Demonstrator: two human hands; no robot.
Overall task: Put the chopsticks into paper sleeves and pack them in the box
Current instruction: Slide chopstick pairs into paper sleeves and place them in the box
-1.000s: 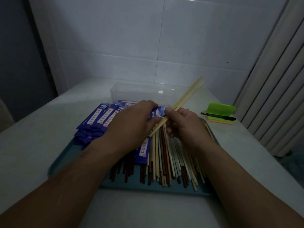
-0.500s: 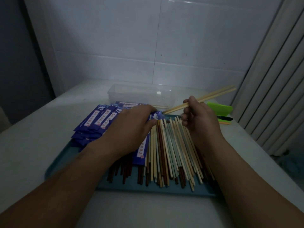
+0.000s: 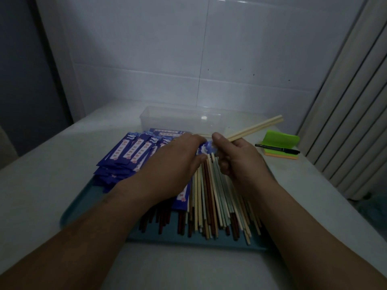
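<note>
The left hand [image 3: 178,164] lies palm down over a blue sleeve [image 3: 204,147] and pinches its far end between thumb and fingers. The right hand [image 3: 238,160] is curled round a pale pair of chopsticks [image 3: 256,127], whose free ends slant up toward the table's far right corner. Their lower ends meet the sleeve's far end just beside the right thumb; I cannot tell whether they are inside it.

Both hands are above a teal tray [image 3: 178,240] near the near edge of the table [image 3: 41,185]. A pile [image 3: 211,201] of pale and dark chopsticks fills the tray's right part, and a stack [image 3: 127,155] of blue sleeves sits on its left part. The clear box [image 3: 180,120] stands just beyond the tray, toward the far edge. Near the right edge a black pen [image 3: 276,147] lies on green notes [image 3: 281,140].
</note>
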